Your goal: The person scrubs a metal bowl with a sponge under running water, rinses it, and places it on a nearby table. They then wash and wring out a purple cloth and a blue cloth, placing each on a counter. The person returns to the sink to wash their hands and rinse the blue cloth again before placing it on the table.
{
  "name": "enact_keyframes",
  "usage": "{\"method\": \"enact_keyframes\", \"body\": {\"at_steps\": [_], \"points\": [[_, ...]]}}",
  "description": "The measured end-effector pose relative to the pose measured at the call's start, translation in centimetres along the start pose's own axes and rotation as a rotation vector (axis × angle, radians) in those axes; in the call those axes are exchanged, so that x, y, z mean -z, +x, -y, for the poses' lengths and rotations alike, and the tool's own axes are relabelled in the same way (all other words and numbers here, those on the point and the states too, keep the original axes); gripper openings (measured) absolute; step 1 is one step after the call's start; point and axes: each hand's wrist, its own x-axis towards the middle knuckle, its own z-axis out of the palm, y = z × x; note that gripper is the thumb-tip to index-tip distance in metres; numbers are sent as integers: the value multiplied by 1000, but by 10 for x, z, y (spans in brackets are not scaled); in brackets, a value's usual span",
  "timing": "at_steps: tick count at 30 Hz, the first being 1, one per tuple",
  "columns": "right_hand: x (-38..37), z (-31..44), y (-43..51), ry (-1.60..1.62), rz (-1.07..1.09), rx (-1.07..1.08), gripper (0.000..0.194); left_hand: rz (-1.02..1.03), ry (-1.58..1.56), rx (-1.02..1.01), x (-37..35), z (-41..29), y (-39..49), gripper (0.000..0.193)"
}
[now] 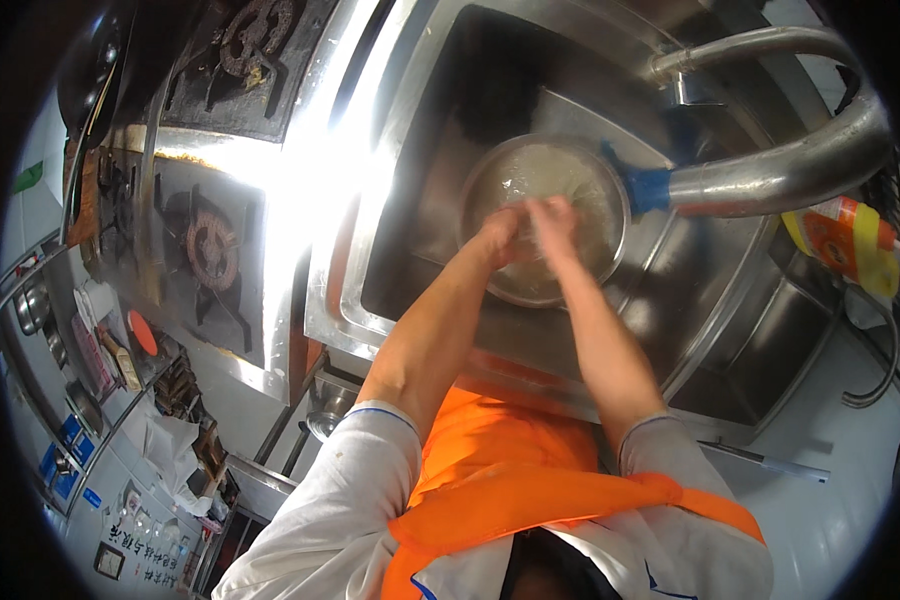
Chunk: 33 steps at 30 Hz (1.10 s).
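Both my hands are together over a round metal basin [482, 180] that sits inside a stainless steel sink [360, 341]. Cloudy, pale water [540, 169] fills much of the basin, with bright ripples on its surface. My left hand [504, 232] is curled at the middle of the basin. Close against it, my right hand [556, 225] is blurred by motion. Whether anything lies between the fingers is hidden. A thick curved metal pipe [772, 176] with a blue sleeve [647, 187] at its end reaches the basin's right rim.
Left of the sink are gas burners, one nearer [211, 250] and one farther [256, 37]. A second sink compartment [757, 337] lies to the right. Beside it stands a yellow and orange bottle [847, 240]. Metal shelving with kitchenware [82, 409] lines the far left.
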Motion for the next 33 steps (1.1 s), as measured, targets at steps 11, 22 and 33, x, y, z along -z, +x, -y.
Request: {"method": "enact_keyframes", "body": {"at_steps": [11,22,33], "points": [[5,-20,25,-225,-307,258,25,-141,-36,-127,-30,-20,-44,41],[-1,15,-42,-333,-1,285,28,28,83,-71,-28,-15,-43,36],[66,130,-95,-140,139,341,28,-48,1184,-921,-32,-27,-147,90]]}}
